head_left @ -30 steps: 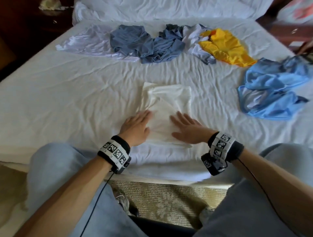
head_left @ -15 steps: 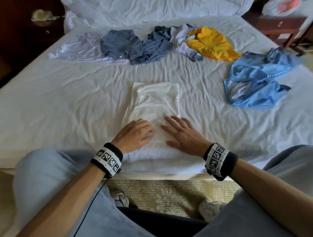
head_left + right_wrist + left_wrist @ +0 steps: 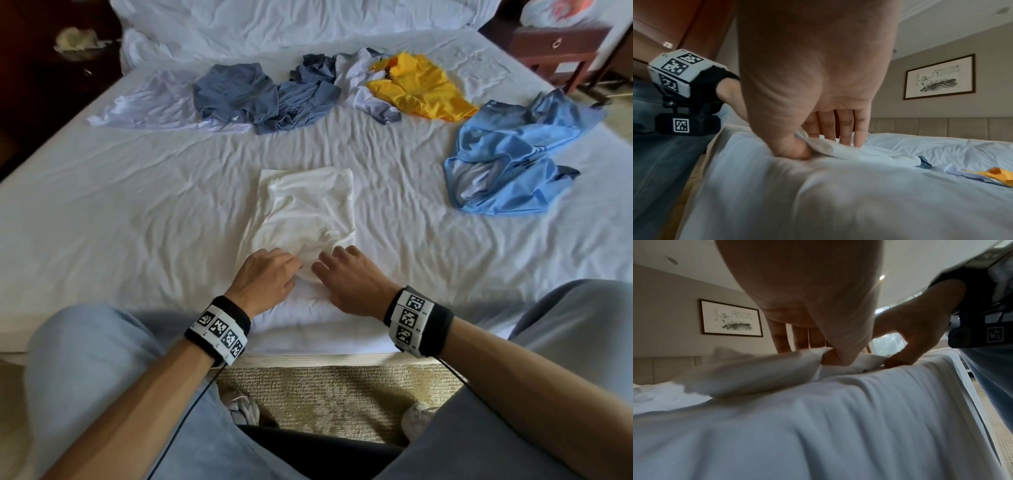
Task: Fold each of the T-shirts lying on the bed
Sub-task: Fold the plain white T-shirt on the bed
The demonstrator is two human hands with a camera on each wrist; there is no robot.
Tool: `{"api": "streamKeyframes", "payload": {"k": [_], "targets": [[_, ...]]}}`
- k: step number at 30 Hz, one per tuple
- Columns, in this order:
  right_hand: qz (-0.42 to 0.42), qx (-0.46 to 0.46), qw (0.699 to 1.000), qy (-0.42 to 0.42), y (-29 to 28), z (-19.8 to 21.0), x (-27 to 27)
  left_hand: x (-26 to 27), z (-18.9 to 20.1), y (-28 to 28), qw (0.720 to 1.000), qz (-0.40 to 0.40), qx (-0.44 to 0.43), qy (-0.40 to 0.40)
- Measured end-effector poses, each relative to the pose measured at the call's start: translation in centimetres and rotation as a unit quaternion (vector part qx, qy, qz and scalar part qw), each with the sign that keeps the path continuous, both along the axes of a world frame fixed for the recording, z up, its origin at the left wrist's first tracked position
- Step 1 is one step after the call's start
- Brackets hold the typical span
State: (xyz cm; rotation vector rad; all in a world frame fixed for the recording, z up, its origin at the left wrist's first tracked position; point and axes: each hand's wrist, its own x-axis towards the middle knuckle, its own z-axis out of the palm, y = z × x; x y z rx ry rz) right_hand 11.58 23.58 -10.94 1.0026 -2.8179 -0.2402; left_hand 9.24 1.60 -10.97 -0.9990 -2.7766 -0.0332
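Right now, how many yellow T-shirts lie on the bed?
1: the yellow T-shirt lies crumpled at the far side of the bed, right of the grey-blue pile. Others could hide underneath.

framed picture, nightstand, woven rug

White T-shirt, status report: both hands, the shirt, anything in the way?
Left hand and right hand both pinch the near hem. White T-shirt partly folded, flat on the bed. Nothing on it; unfolded shirts lie farther back.
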Motion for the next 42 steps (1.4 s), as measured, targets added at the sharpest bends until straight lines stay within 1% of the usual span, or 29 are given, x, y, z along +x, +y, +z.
{"api": "streamKeyframes", "payload": {"k": [3, 6, 8, 11, 12, 14, 16, 18, 19, 21, 23, 25, 26, 27, 28, 29, 31, 32, 34, 35, 37, 38, 40, 41, 42], "targets": [[-0.036, -0.047, 0.998, 0.002, -0.4, -0.2, 0.0, 0.0, 0.0, -0.1, 1.0, 0.009, 0.027, 0.014], [-0.074, -0.156, 0.984, -0.038, -0.2, 0.7, -0.6, -0.3, 0.2, -0.8, 1.0, -0.008, 0.009, -0.013], [-0.093, -0.236, 0.965, -0.063, 0.5, 1.5, -1.0, -0.6, 0.4, -1.4, 1.0, 0.007, -0.007, -0.017], [-0.077, -0.349, 0.933, -0.047, 1.4, 2.4, -1.3, -1.1, 1.1, -2.4, 0.998, 0.052, -0.006, -0.026], [-0.081, -0.38, 0.92, -0.052, 1.6, 2.6, -1.3, -1.3, 1.3, -2.8, 0.998, 0.054, 0.013, -0.04], [-0.1, -0.441, 0.889, -0.074, 1.8, 3.0, -1.6, -1.5, 1.6, -3.7, 0.992, 0.048, 0.088, -0.079], [-0.131, -0.493, 0.854, -0.103, 1.9, 3.2, -2.1, -1.8, 2.2, -4.6, 0.975, 0.064, 0.18, -0.117], [-0.171, -0.545, 0.809, -0.136, 2.1, 3.5, -2.6, -2.2, 2.8, -5.4, 0.954, 0.077, 0.254, -0.14], [-0.19, -0.574, 0.781, -0.157, 2.4, 3.7, -2.8, -2.2, 3.1, -5.6, 0.945, 0.081, 0.283, -0.147], [-0.211, -0.638, 0.711, -0.209, 3.0, 4.4, -3.3, -2.0, 3.7, -5.7, 0.921, 0.103, 0.338, -0.162], [-0.205, -0.695, 0.64, -0.256, 3.5, 5.2, -3.7, -1.5, 4.2, -5.2, 0.889, 0.124, 0.392, -0.2], [-0.17, -0.739, 0.574, -0.307, 4.2, 6.0, -3.9, -1.1, 4.4, -4.4, 0.859, 0.131, 0.429, -0.247], [-0.147, -0.747, 0.553, -0.338, 4.6, 6.4, -3.9, -1.2, 4.4, -4.2, 0.842, 0.138, 0.445, -0.272], [-0.124, -0.743, 0.544, -0.37, 5.1, 6.7, -3.9, -1.2, 4.5, -4.0, 0.822, 0.148, 0.459, -0.302], [-0.106, -0.731, 0.544, -0.398, 5.6, 6.8, -4.0, -1.4, 4.5, -3.9, 0.802, 0.161, 0.471, -0.33], [-0.095, -0.716, 0.553, -0.415, 6.1, 6.9, -4.0, -1.5, 4.5, -3.8, 0.785, 0.17, 0.477, -0.357], [-0.1, -0.698, 0.572, -0.42, 6.7, 6.6, -4.5, -1.6, 4.6, -3.7, 0.756, 0.176, 0.48, -0.409], [-0.116, -0.696, 0.579, -0.407, 6.7, 6.3, -4.8, -1.6, 4.7, -3.5, 0.749, 0.178, 0.476, -0.426], [-0.16, -0.69, 0.613, -0.35, 6.6, 5.6, -5.4, -1.9, 4.5, -3.3, 0.749, 0.199, 0.47, -0.423], [-0.179, -0.68, 0.634, -0.321, 6.6, 5.2, -5.7, -2.2, 4.3, -3.2, 0.759, 0.212, 0.469, -0.4], [-0.199, -0.649, 0.675, -0.289, 6.5, 4.5, -6.3, -2.8, 3.7, -3.4, 0.8, 0.215, 0.448, -0.336], [-0.209, -0.622, 0.706, -0.268, 6.5, 4.2, -6.6, -3.0, 3.5, -3.3, 0.82, 0.213, 0.435, -0.306], [-0.241, -0.552, 0.772, -0.203, 6.3, 3.6, -7.2, -3.6, 3.3, -2.9, 0.847, 0.215, 0.412, -0.26], [-0.255, -0.521, 0.795, -0.176, 6.2, 3.2, -7.5, -3.9, 3.2, -2.6, 0.86, 0.221, 0.392, -0.24], [-0.263, -0.498, 0.811, -0.161, 6.0, 3.0, -7.8, -4.2, 3.1, -2.4, 0.875, 0.231, 0.364, -0.222]]}}
